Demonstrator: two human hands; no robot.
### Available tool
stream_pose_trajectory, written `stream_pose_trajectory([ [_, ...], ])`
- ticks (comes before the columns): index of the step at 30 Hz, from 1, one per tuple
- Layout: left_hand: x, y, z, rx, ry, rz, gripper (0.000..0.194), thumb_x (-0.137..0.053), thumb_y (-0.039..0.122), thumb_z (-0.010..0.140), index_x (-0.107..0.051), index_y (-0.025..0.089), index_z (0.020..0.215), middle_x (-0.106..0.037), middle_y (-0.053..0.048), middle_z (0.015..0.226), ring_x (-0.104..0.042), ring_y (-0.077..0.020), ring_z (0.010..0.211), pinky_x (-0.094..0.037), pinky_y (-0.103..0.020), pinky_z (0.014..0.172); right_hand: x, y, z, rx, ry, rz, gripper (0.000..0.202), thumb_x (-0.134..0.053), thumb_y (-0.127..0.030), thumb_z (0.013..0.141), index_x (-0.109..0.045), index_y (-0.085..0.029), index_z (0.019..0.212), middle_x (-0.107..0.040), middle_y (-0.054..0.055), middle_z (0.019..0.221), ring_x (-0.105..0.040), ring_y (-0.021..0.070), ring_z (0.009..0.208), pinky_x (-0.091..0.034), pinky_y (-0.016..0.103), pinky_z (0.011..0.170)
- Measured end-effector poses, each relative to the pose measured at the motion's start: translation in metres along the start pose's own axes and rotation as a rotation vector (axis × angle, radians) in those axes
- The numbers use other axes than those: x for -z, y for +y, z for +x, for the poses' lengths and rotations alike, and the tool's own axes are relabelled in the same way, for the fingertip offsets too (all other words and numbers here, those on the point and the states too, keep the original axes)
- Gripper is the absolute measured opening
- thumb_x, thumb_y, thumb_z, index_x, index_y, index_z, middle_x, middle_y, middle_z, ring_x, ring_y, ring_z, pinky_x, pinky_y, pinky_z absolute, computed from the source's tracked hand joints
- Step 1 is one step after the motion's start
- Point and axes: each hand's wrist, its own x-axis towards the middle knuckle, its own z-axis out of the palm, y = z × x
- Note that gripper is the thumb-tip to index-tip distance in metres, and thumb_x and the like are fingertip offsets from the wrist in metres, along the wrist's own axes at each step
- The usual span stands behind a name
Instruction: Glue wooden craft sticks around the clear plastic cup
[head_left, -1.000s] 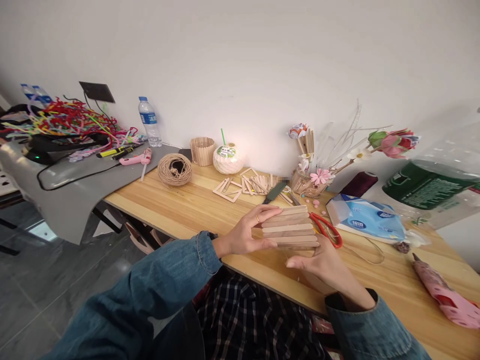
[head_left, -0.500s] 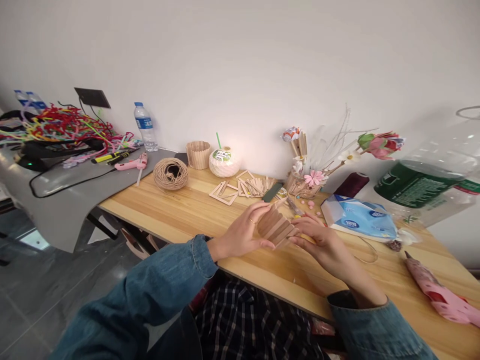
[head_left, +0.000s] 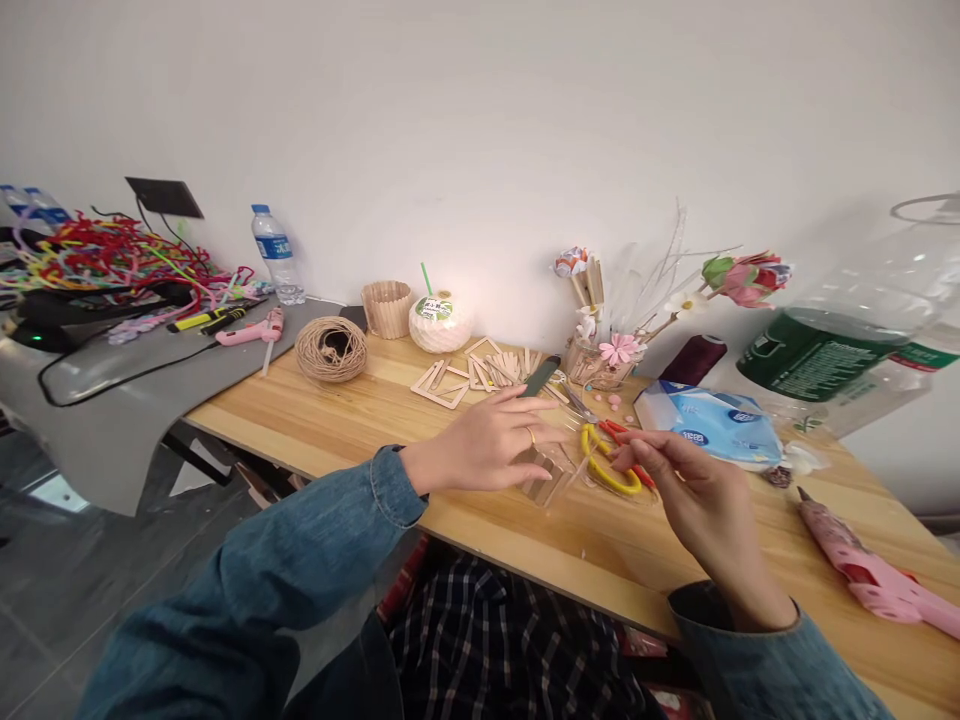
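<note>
My left hand [head_left: 499, 440], with a ring on one finger, reaches over a small piece made of wooden craft sticks [head_left: 546, 482]. Its fingers are stretched out and spread, hiding part of the piece, which appears to be down on the table. To the right, my right hand [head_left: 686, 490] is raised with thumb and fingers pinched together; what they hold, if anything, is too small to make out. Between the hands lie scissors [head_left: 609, 468] with yellow and orange handles, partly behind the right fingertips.
Loose craft sticks [head_left: 502, 368], a twine ball [head_left: 331, 348], a stick cup [head_left: 386, 308] and a coconut with straw [head_left: 441, 322] stand behind. A tissue pack [head_left: 709, 425], a pink glue gun [head_left: 870, 575] and a large bottle [head_left: 817, 350] are right; another glue gun [head_left: 255, 330] lies left.
Both hands held the craft-stick piece before. It is now lower, under my spread left fingers, and my right hand has moved away to the right, uncovering the scissors. The view has shifted slightly.
</note>
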Motion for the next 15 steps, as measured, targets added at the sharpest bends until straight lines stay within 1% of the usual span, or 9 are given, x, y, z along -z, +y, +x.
stream_pose_trajectory([
  [2, -0.003, 0.003, 0.007, -0.046, -0.091, -0.002, 0.043, -0.059, 0.038, 0.083, -0.056, 0.013, 0.118, -0.066, -0.014, 0.112, -0.055, -0.0261, 0.115, -0.028, -0.046, 0.107, -0.002, 0.001, -0.006, 0.028, -0.026, -0.076, 0.034, -0.044, -0.049, 0.088, -0.063, -0.023, 0.077, -0.069, 0.0, 0.068, -0.066, 0.0171, 0.065, -0.05, 0.027, 0.06],
  [4, -0.008, 0.006, 0.013, -0.064, -0.189, 0.002, 0.042, -0.065, 0.034, 0.079, -0.058, 0.011, 0.114, -0.069, -0.014, 0.102, -0.062, -0.0268, 0.1, -0.033, -0.046, 0.103, -0.006, 0.003, -0.012, 0.059, -0.052, -0.128, 0.037, -0.041, -0.052, 0.088, -0.063, -0.024, 0.079, -0.07, 0.0, 0.066, -0.065, 0.0159, 0.056, -0.049, 0.027, 0.053],
  [6, -0.012, 0.008, 0.018, -0.019, -0.254, 0.008, 0.029, -0.068, 0.028, 0.076, -0.064, 0.013, 0.102, -0.071, -0.012, 0.088, -0.064, -0.0262, 0.086, -0.042, -0.043, 0.091, -0.01, 0.004, -0.017, 0.076, -0.082, -0.143, 0.037, -0.039, -0.053, 0.089, -0.061, -0.025, 0.077, -0.07, -0.001, 0.065, -0.066, 0.0157, 0.055, -0.049, 0.027, 0.051],
  [8, -0.012, 0.008, 0.021, 0.108, -0.269, -0.015, 0.012, -0.066, 0.025, 0.077, -0.067, 0.016, 0.084, -0.069, -0.008, 0.073, -0.063, -0.0243, 0.074, -0.046, -0.036, 0.074, -0.011, 0.003, -0.019, 0.062, -0.091, -0.126, 0.035, -0.038, -0.05, 0.09, -0.058, -0.025, 0.077, -0.068, -0.001, 0.061, -0.065, 0.0152, 0.053, -0.049, 0.026, 0.05],
  [9, -0.01, 0.008, 0.021, 0.199, -0.248, -0.055, 0.011, -0.066, 0.027, 0.077, -0.066, 0.016, 0.076, -0.066, -0.006, 0.067, -0.062, -0.0228, 0.068, -0.046, -0.033, 0.068, -0.01, 0.001, -0.02, 0.045, -0.086, -0.109, 0.033, -0.037, -0.048, 0.091, -0.056, -0.025, 0.077, -0.067, -0.002, 0.059, -0.064, 0.0146, 0.051, -0.049, 0.026, 0.049],
  [10, -0.008, 0.008, 0.02, 0.299, -0.204, -0.125, 0.016, -0.065, 0.029, 0.078, -0.064, 0.015, 0.07, -0.064, -0.005, 0.063, -0.06, -0.021, 0.064, -0.044, -0.03, 0.063, -0.009, -0.001, -0.021, 0.026, -0.076, -0.09, 0.033, -0.036, -0.046, 0.092, -0.054, -0.025, 0.076, -0.065, -0.002, 0.055, -0.062, 0.0139, 0.048, -0.048, 0.025, 0.048],
  [12, -0.003, 0.01, 0.018, 0.486, -0.056, -0.373, 0.023, -0.066, 0.034, 0.077, -0.062, 0.013, 0.067, -0.063, -0.003, 0.063, -0.059, -0.0178, 0.062, -0.043, -0.027, 0.06, -0.004, -0.006, -0.023, 0.008, -0.055, -0.057, 0.037, -0.033, -0.043, 0.094, -0.051, -0.024, 0.068, -0.059, -0.002, 0.049, -0.056, 0.012, 0.043, -0.044, 0.024, 0.045],
  [13, -0.001, 0.011, 0.015, 0.554, 0.029, -0.542, 0.024, -0.067, 0.035, 0.076, -0.062, 0.013, 0.07, -0.065, -0.003, 0.067, -0.059, -0.017, 0.065, -0.044, -0.026, 0.061, -0.002, -0.009, -0.024, 0.011, -0.043, -0.048, 0.041, -0.032, -0.042, 0.094, -0.05, -0.024, 0.062, -0.055, -0.002, 0.047, -0.052, 0.011, 0.041, -0.042, 0.024, 0.044],
  [15, 0.001, 0.016, 0.01, 0.636, 0.164, -0.894, 0.027, -0.068, 0.036, 0.074, -0.063, 0.012, 0.084, -0.068, -0.004, 0.081, -0.062, -0.0165, 0.074, -0.046, -0.025, 0.068, 0.002, -0.014, -0.026, 0.023, -0.008, -0.03, 0.048, -0.032, -0.04, 0.094, -0.047, -0.023, 0.052, -0.049, -0.002, 0.044, -0.046, 0.0092, 0.038, -0.038, 0.024, 0.042],
])
